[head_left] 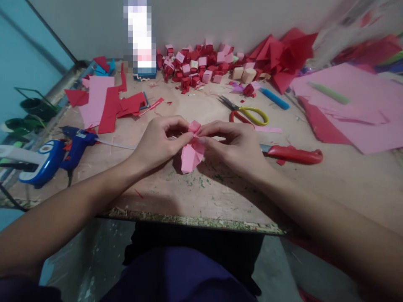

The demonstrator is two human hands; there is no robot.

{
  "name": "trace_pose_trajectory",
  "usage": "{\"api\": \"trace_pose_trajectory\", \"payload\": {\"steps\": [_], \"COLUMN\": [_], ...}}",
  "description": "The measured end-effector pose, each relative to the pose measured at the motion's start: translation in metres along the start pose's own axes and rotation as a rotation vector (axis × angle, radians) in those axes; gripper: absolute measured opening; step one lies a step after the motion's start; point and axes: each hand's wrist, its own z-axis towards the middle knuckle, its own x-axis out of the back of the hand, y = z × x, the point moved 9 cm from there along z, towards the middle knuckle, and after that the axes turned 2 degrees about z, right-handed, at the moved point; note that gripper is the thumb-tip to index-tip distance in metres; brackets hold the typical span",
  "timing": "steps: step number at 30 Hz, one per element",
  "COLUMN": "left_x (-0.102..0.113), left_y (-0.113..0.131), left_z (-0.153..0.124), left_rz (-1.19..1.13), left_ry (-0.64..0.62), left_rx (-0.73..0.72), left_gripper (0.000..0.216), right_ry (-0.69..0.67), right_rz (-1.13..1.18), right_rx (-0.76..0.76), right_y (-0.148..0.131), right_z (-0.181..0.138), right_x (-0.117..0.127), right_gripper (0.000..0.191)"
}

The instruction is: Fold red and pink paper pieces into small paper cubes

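Note:
A folded piece of pink paper point(192, 158) is pinched between both hands above the front middle of the table. My left hand point(163, 138) grips it from the left, thumb and index finger closed near its narrow middle. From the right, my right hand point(231, 140) pinches the same spot with thumb and fingertips. A small boxy fold of the paper stands up above the fingers, and a wider creased flap hangs below them. The fingertips cover the part in between.
Yellow-and-red-handled scissors point(252, 115) and a red-handled knife point(291, 154) lie to the right. A blue glue gun point(77, 142) and a blue-and-white tool point(42, 161) are at left. Small folded paper cubes point(195, 65) crowd the back. Pink paper sheets point(355, 105) lie far right.

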Motion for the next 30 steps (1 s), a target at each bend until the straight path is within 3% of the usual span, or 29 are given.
{"api": "trace_pose_trajectory", "payload": {"steps": [8, 14, 24, 30], "left_x": [-0.005, -0.004, 0.006, 0.004], "left_y": [0.006, 0.002, 0.004, 0.007], "left_z": [-0.002, -0.002, 0.001, -0.001], "left_rz": [-0.020, -0.019, 0.057, 0.097], "left_ry": [-0.059, -0.032, 0.073, 0.048], "left_rx": [0.010, 0.050, 0.040, -0.003], "left_gripper": [0.012, 0.011, 0.007, 0.007], "right_ry": [0.071, 0.112, 0.031, -0.021], "right_rz": [-0.014, 0.080, 0.481, 0.584], "right_rx": [0.006, -0.045, -0.349, -0.397], "right_y": [0.002, 0.010, 0.037, 0.047], "right_z": [0.002, 0.001, -0.002, -0.004], "right_x": [0.007, 0.008, -0.006, -0.013], "right_gripper": [0.003, 0.016, 0.015, 0.011]}}
